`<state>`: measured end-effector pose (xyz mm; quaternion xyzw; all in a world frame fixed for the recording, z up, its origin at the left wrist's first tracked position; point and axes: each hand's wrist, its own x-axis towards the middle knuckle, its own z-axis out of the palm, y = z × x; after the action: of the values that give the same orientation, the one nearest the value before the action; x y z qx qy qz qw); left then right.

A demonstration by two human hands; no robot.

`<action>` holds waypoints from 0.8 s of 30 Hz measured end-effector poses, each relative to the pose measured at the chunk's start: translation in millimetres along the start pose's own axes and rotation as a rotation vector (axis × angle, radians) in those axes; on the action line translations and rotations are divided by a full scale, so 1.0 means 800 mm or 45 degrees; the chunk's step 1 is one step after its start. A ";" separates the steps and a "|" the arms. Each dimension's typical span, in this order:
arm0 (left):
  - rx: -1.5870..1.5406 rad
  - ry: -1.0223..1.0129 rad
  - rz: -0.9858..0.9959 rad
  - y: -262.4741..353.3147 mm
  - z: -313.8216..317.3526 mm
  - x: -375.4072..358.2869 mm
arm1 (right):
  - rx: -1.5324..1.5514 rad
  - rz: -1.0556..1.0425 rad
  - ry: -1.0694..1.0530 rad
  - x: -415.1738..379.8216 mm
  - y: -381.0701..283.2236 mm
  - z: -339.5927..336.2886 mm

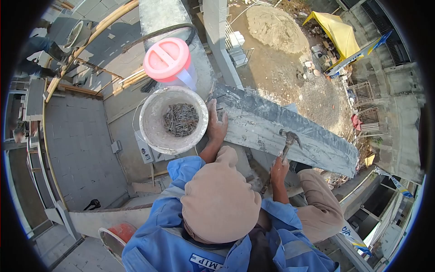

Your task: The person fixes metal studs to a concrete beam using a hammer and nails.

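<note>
My left hand (pixel 217 122) is at the near left end of a long grey-stained board (pixel 281 127), just right of the bucket. A thin nail (pixel 219 109) shows between its finger and thumb. In my right hand (pixel 279 170) is a claw hammer (pixel 290 141), gripped by the handle, its metal head raised over the board's near edge. A white, cement-crusted bucket (pixel 147 111) stands beside my left wrist with a heap of loose nails (pixel 181 120) inside. Behind the bucket is a jug with a pink lid (pixel 167 59).
A beige head covering (pixel 222 199) and blue jacket (pixel 158 222) fill the lower middle. Bamboo poles (pixel 104 27) cross at left, where another person's legs (pixel 45 52) show. An orange bucket (pixel 120 233) sits lower left. Beyond the board, far below, are a sand pile (pixel 276 29) and yellow tarp (pixel 337 36).
</note>
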<state>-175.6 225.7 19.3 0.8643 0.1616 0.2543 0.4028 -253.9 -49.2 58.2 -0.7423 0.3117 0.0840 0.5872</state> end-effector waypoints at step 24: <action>0.500 -0.400 -0.405 0.021 0.000 0.031 | 0.530 0.570 0.312 0.077 0.049 -0.032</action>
<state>-153.9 227.0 39.9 0.9182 0.2770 0.0150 0.2828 -233.5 -99.5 3.3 -0.5239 0.5461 0.0555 0.6513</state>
